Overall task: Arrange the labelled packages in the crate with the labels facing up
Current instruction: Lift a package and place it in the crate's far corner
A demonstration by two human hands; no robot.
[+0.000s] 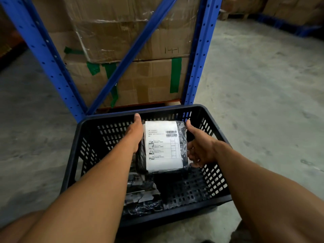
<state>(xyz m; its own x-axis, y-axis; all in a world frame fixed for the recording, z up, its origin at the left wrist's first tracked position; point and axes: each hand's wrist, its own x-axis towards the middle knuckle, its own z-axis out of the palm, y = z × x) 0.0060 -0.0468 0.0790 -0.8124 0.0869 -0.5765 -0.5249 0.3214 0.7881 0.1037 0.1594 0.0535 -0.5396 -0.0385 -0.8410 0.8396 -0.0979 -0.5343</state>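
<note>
A dark plastic-wrapped package (182,137) with a large white shipping label facing up is held over the black slotted crate (177,109). My left hand (135,132) grips its left edge, thumb pointing away from me. My right hand (199,146) holds its right edge, fingers curled beneath. Another dark wrapped package (143,195) lies on the crate floor near the front left, partly hidden by my left forearm; I cannot see a label on it.
The crate stands on a grey concrete floor (263,85). Directly behind it rises a blue steel rack (198,55) with a diagonal brace, holding stacked cardboard boxes (143,79) with green tape. More boxes sit at the far right.
</note>
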